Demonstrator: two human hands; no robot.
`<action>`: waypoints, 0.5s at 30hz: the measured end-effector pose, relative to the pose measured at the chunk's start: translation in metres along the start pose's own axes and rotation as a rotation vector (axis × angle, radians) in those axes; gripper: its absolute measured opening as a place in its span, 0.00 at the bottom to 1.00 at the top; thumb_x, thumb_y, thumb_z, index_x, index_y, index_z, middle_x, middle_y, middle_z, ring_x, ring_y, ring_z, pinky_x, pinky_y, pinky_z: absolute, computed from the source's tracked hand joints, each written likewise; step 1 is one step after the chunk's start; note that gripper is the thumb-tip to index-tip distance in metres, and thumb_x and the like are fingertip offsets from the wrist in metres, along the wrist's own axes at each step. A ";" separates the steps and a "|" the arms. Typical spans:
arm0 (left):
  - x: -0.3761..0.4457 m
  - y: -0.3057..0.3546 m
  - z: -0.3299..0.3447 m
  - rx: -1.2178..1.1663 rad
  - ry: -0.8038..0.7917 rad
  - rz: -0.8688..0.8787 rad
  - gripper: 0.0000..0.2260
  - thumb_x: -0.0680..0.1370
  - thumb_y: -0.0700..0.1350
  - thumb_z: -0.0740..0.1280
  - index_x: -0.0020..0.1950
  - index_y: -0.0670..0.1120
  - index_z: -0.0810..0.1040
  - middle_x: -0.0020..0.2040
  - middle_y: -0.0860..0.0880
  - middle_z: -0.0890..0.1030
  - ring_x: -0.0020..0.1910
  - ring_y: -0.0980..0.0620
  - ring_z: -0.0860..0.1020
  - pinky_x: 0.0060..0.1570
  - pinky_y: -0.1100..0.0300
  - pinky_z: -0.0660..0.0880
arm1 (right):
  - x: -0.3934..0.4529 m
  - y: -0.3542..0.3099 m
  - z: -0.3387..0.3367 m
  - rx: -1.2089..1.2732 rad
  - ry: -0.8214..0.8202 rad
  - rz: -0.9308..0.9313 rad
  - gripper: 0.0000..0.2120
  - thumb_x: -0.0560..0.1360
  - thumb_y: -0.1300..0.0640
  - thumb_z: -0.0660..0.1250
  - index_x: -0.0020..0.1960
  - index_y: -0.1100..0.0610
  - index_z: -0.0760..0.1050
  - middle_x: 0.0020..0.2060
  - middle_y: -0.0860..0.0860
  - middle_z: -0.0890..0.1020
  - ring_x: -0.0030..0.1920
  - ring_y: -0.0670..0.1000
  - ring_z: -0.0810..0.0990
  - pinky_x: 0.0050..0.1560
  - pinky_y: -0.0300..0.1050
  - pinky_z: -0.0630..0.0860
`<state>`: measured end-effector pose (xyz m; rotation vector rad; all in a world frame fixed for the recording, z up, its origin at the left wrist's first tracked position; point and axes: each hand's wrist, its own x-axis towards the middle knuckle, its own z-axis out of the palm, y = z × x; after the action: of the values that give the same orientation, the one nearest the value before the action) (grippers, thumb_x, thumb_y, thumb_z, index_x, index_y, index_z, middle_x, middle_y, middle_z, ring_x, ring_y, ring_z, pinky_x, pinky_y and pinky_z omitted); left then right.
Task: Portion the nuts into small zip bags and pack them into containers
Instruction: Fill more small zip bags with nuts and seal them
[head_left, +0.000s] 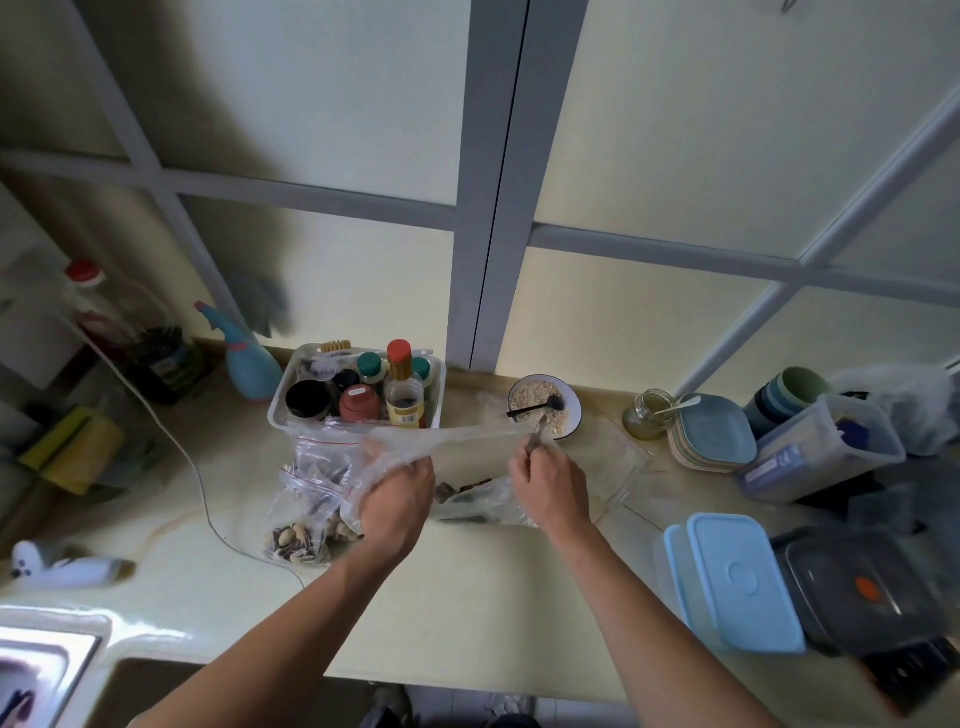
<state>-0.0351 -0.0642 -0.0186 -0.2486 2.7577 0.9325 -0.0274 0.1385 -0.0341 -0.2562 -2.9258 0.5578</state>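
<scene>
2 hands work at frame centre on my counter (467, 587). The big bag (457, 441) stretches between them: left hand (397, 496) grips its edge, right hand (550, 486) pinches its corner. Filled zip bags (306, 499) lie centre-left.

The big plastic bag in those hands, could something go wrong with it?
Maybe. The left hand grips the big plastic bag by its thin stretched edge, so it could slip or tear and spill. The right hand holds a metal tool close beside the bowl, which might get knocked.
</scene>
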 end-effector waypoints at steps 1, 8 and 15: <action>-0.002 0.003 -0.001 0.035 0.024 -0.008 0.20 0.84 0.52 0.54 0.51 0.39 0.78 0.49 0.40 0.81 0.49 0.40 0.78 0.45 0.57 0.66 | 0.000 0.000 -0.001 -0.005 -0.008 -0.004 0.18 0.80 0.54 0.57 0.33 0.57 0.65 0.33 0.58 0.77 0.31 0.60 0.72 0.33 0.47 0.64; -0.012 0.002 0.003 0.136 -0.112 -0.154 0.17 0.79 0.51 0.60 0.37 0.42 0.77 0.36 0.46 0.80 0.36 0.47 0.77 0.39 0.59 0.70 | -0.015 -0.001 0.006 -0.089 -0.066 0.009 0.07 0.76 0.60 0.70 0.42 0.64 0.81 0.27 0.56 0.79 0.26 0.58 0.78 0.25 0.46 0.72; -0.017 0.014 -0.003 0.124 0.072 -0.117 0.15 0.77 0.51 0.61 0.41 0.41 0.76 0.38 0.45 0.77 0.35 0.45 0.73 0.36 0.58 0.68 | -0.022 -0.002 0.019 -0.073 0.034 -0.008 0.08 0.74 0.62 0.70 0.52 0.63 0.82 0.31 0.55 0.81 0.26 0.55 0.80 0.23 0.45 0.75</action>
<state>-0.0225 -0.0538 -0.0043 -0.4248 2.8177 0.7338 -0.0102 0.1257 -0.0531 -0.2594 -2.9160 0.4411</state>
